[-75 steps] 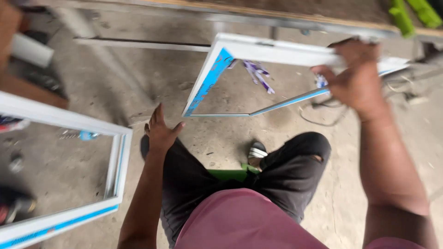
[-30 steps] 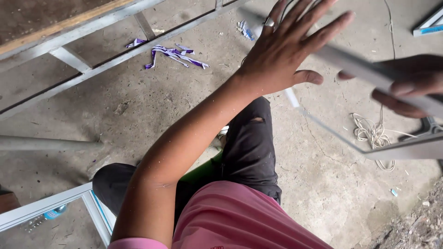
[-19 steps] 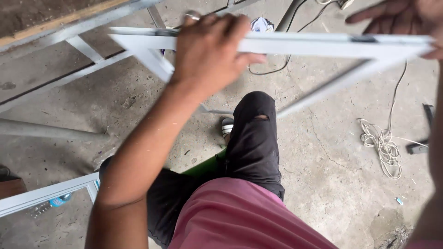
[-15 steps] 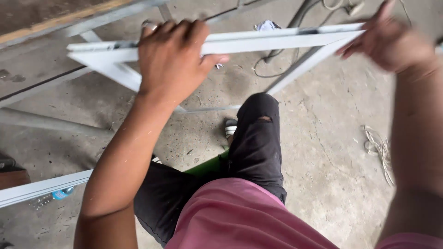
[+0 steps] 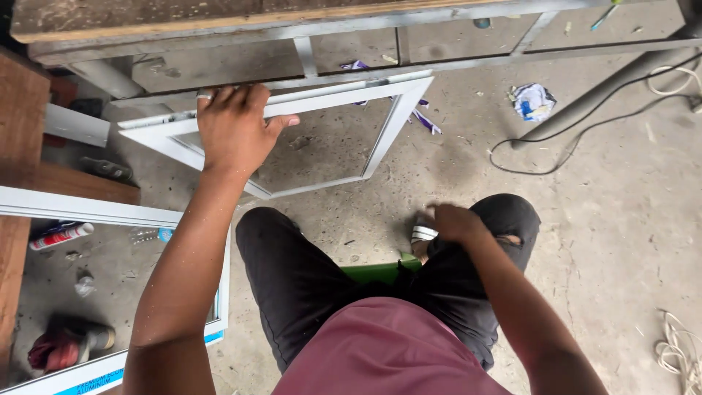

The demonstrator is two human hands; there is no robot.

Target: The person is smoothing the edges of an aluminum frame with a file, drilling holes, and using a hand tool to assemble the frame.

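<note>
While left hand (image 5: 234, 132) grips frame (image 5: 292, 139), cable (image 5: 556, 139) (loose) nearby

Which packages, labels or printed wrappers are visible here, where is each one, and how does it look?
Tube: lying on the floor at far left, a white cylinder with a red band.
Label strip: on the white frame at bottom left, blue with white print.
Crumpled wrapper: on the concrete, upper right, white and blue.

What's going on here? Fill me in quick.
A seated person grips the top rail of a white window frame with the left hand, holding it up off the concrete floor. The right hand rests down by the right knee. A second, larger white frame sits to the person's left.
</note>
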